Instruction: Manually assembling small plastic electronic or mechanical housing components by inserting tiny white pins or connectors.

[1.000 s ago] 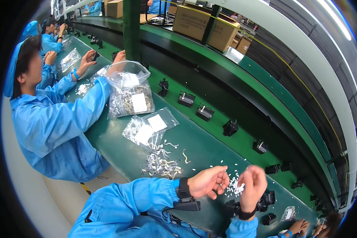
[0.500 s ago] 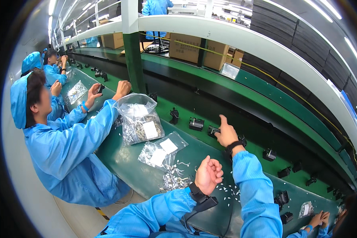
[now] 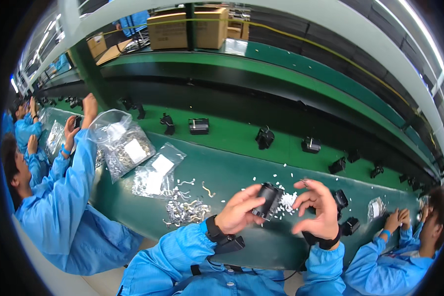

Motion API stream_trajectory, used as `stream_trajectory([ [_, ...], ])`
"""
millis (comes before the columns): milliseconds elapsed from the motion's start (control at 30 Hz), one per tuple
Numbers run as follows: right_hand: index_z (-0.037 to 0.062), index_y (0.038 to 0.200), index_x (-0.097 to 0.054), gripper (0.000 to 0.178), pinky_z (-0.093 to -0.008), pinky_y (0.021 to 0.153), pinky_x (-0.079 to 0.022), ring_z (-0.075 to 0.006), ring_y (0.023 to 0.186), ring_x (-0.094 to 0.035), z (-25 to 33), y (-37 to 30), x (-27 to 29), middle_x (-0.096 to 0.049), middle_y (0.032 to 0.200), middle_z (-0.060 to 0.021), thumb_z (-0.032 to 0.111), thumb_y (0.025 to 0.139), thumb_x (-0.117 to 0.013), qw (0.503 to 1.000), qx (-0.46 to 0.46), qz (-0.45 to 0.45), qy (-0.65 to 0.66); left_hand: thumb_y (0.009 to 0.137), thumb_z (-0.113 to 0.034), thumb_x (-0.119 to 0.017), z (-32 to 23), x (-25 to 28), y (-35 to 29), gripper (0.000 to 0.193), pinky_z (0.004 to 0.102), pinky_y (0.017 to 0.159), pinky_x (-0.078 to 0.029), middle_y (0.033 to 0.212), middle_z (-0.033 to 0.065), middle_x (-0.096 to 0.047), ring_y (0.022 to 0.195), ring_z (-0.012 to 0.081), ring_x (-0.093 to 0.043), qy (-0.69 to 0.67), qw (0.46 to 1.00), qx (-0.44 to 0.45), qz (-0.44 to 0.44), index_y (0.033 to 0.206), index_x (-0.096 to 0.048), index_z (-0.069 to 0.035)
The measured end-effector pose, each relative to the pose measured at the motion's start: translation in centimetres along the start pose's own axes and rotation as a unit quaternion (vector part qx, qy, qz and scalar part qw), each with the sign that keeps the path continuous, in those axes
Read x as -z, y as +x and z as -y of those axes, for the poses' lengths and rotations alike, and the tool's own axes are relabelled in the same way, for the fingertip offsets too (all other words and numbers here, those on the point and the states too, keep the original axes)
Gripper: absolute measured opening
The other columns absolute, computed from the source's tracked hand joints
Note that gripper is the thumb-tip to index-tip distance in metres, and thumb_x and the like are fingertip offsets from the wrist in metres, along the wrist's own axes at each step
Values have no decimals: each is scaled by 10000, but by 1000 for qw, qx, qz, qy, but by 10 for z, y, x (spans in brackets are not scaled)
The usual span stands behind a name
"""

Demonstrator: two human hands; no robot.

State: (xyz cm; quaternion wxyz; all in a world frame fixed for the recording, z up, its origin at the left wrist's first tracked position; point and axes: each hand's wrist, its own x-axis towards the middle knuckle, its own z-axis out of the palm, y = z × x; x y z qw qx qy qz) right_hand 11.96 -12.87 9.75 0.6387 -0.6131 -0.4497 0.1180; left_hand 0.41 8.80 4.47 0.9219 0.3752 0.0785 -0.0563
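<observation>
A black, boxy plastic housing (image 3: 267,201) sits tilted in my left hand (image 3: 238,209), fingers and thumb closed around its left side. To its right, my right hand (image 3: 320,209) hovers with fingers curled and apart, touching nothing that I can see. Small white pieces (image 3: 287,201) lie scattered and heaped on the bench between and behind my hands. Left of my left hand is a pile of short wired metal parts (image 3: 186,211).
A large clear bag of small parts (image 3: 126,148) and a flatter clear bag (image 3: 158,172) lie left. Beyond the bench runs a green belt (image 3: 232,135) bearing black units (image 3: 199,126). Co-workers in blue sit left (image 3: 59,197) and right (image 3: 394,256). Two black units (image 3: 350,226) stand right of my hand.
My right hand has drawn back from the belt toward me. A black housing has left the belt and is now in my left hand. The view has swung right.
</observation>
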Motion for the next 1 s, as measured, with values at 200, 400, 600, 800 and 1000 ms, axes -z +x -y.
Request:
stream_trajectory([
  [200,-30,1029,-614,196,-256,564,-561,-183,794,-693,-42,-40,0,-686,970,-162,-84,881,-731,934,-153,-17,322,1057,-124,-556,10,4,13,508,297,924,-524,1391,46,-584,1079,143,-641,324,913,-248,-25,1537,-410,-41],
  [400,5,901,-643,111,-236,536,-526,-81,629,-634,-31,-31,0,-683,798,-37,-12,891,-753,890,-358,118,256,1077,-285,-537,1,3,12,446,344,928,-502,1112,159,-680,1018,240,-661,502,819,-275,-38,1411,-582,5],
  [600,13,854,-628,120,-230,509,-513,-68,585,-632,-31,-29,-2,-665,717,-11,7,878,-745,884,-375,154,233,1073,-323,-532,-2,2,12,477,365,792,-493,998,163,-657,839,274,-623,572,776,-265,9,1415,-585,5],
  [800,9,849,-620,128,-235,513,-516,-82,589,-650,-33,-27,-7,-671,732,-18,-3,876,-745,883,-376,168,225,1027,-219,-598,-2,-3,9,461,371,779,-502,994,167,-659,834,296,-623,593,761,-261,32,1424,-587,15],
  [1000,8,903,-619,123,-246,566,-563,-104,634,-681,-39,-31,-15,-680,807,-34,-16,896,-739,877,-371,128,277,986,-175,-659,-3,-5,7,487,374,784,-508,1039,174,-676,850,294,-630,600,762,-243,26,1439,-586,-9],
])
